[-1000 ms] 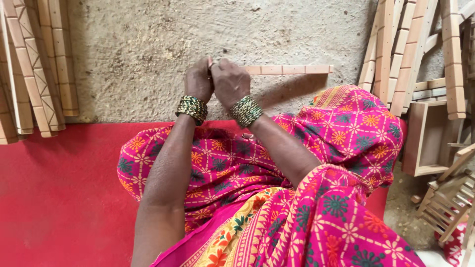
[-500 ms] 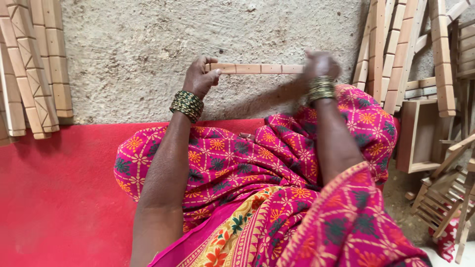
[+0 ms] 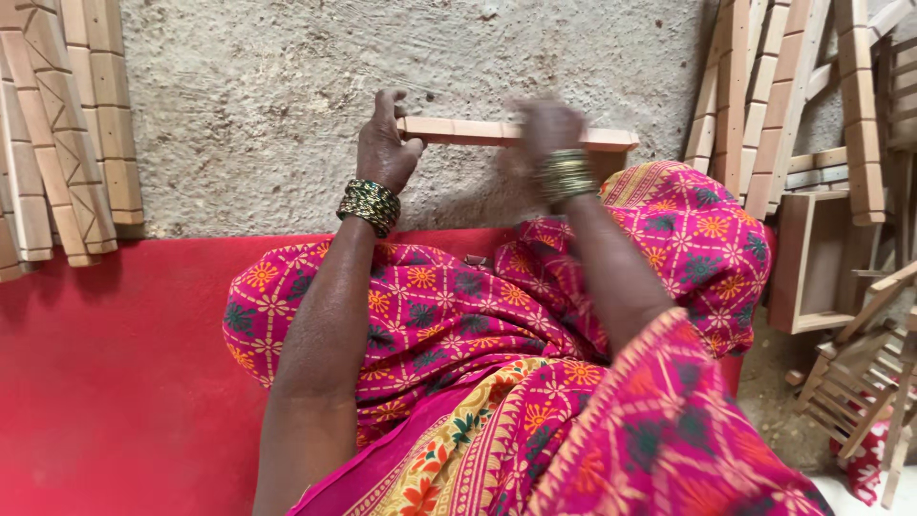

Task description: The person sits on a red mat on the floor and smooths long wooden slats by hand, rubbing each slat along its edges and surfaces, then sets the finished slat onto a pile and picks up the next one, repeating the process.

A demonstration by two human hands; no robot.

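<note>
A long light wooden strip (image 3: 478, 132) with grooves across it lies level in front of me, over the rough concrete floor (image 3: 287, 96). My left hand (image 3: 384, 145) grips its left end, thumb up. My right hand (image 3: 546, 129) is blurred with motion and rests on the strip near its middle, fingers closed over it. Both wrists wear stacks of bangles. My lap and knees are covered in pink patterned cloth (image 3: 458, 315) below the strip.
More grooved wooden strips (image 3: 67, 143) lie stacked at the left. At the right stand leaning wooden slats (image 3: 774, 86), an open wooden box (image 3: 817, 263) and small slatted frames (image 3: 864, 382). I sit on a red mat (image 3: 105, 373).
My right hand slid from the strip's left end out to its right end, then back toward the middle. The left hand kept hold of the left end.
</note>
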